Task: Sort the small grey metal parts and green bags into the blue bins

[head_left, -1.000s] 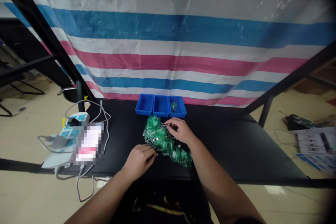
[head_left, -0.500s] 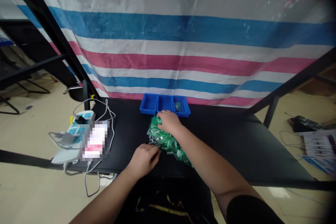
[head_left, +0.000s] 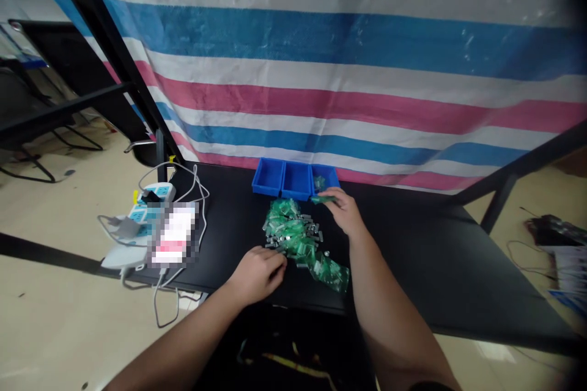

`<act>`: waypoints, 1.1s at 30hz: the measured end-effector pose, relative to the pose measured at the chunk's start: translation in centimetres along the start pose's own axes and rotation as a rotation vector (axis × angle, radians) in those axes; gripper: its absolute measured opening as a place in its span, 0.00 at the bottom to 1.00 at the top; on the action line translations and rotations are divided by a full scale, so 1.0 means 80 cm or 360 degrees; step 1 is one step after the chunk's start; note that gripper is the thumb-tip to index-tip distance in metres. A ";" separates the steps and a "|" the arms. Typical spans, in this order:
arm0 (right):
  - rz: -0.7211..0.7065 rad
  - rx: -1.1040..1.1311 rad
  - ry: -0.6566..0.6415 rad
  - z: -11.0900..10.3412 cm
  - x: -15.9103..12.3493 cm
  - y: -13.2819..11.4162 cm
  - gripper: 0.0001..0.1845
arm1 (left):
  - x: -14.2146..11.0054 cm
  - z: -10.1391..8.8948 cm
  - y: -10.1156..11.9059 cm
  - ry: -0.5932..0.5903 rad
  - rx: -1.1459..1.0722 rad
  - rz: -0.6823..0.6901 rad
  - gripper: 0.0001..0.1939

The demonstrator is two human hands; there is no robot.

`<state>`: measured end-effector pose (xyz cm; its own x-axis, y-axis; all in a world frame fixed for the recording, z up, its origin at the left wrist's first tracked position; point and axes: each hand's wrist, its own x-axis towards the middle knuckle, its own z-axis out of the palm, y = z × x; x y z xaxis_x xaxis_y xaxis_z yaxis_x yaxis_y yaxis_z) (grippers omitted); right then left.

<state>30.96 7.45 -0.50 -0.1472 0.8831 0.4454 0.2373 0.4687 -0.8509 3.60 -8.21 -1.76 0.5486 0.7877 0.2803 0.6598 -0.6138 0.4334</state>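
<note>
My right hand (head_left: 345, 210) is closed on a small green plastic bag (head_left: 323, 199), held just in front of the right-hand blue bin (head_left: 331, 175). That bin has a few small clear packets (head_left: 319, 182) in it. My left hand (head_left: 258, 274) rests on the table with fingers curled, at the near left edge of a pile of green plastic bags (head_left: 293, 232). Whether its fingertips hold anything is hidden. Small grey metal cylinders (head_left: 315, 232) lie loose among the bags. Left of the right-hand bin stand the middle blue bin (head_left: 296, 181) and the left blue bin (head_left: 268, 176).
On the left of the black table (head_left: 413, 256) lie a power strip (head_left: 156, 195), a phone (head_left: 177, 235) with a blurred screen, and white cables (head_left: 204, 195). A striped plastic sheet (head_left: 321, 98) hangs behind. Black frame posts (head_left: 499, 201) slant at both sides.
My right hand has moved right, off the pile, and now carries a green bag near the right-hand bin. More of the pile shows. My left hand stays in much the same place.
</note>
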 end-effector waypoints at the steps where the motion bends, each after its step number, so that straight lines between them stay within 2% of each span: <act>1: 0.0093 0.0067 -0.0004 -0.008 -0.003 0.005 0.10 | 0.000 0.000 0.000 0.0000 -0.0005 -0.0001 0.04; 5: 0.0389 0.0133 0.0001 -0.035 -0.010 0.009 0.17 | 0.000 0.000 0.000 -0.0011 -0.0033 -0.0026 0.04; 9: 0.0497 0.0298 0.0021 -0.046 -0.010 0.000 0.18 | 0.001 0.000 -0.002 -0.0026 -0.0068 -0.0062 0.05; 11: 0.0484 0.0535 0.0175 -0.043 -0.007 -0.004 0.18 | 0.002 0.000 -0.002 -0.0033 -0.0084 -0.0077 0.06; 14: 0.0484 0.0808 0.0537 -0.030 0.001 -0.007 0.23 | 0.004 -0.001 -0.002 -0.0042 -0.0092 -0.0083 0.06; 16: 0.0514 0.0835 0.0727 -0.020 0.004 -0.005 0.28 | 0.005 -0.002 -0.001 -0.0051 -0.0095 -0.0088 0.06; 18: 0.0518 0.0750 0.0794 -0.011 0.004 -0.001 0.30 | 0.006 -0.003 -0.001 -0.0058 -0.0100 -0.0100 0.06; 21: 0.0417 0.0322 0.0622 0.000 -0.003 0.003 0.22 | 0.006 -0.004 0.000 -0.0058 -0.0110 -0.0113 0.06; 24: 0.0208 -0.0237 0.0166 0.012 -0.010 -0.002 0.10 | 0.006 -0.004 0.001 -0.0061 -0.0121 -0.0124 0.06; 27: -0.0032 -0.0501 -0.0271 0.028 -0.014 -0.016 0.09 | 0.006 -0.005 0.001 -0.0067 -0.0132 -0.0125 0.07; 30: -0.0178 -0.0621 -0.0416 0.043 -0.014 -0.030 0.08 | 0.006 -0.005 0.001 -0.0059 -0.0132 -0.0120 0.07; 33: -0.0141 -0.0703 -0.0451 0.053 -0.012 -0.036 0.10 | 0.007 -0.004 0.001 -0.0052 -0.0124 -0.0110 0.07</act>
<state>26.33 5.16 0.30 -0.4239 0.8287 0.3654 0.5851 0.5586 -0.5880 3.77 -7.82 -1.28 0.5205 0.8251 0.2196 0.6555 -0.5510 0.5165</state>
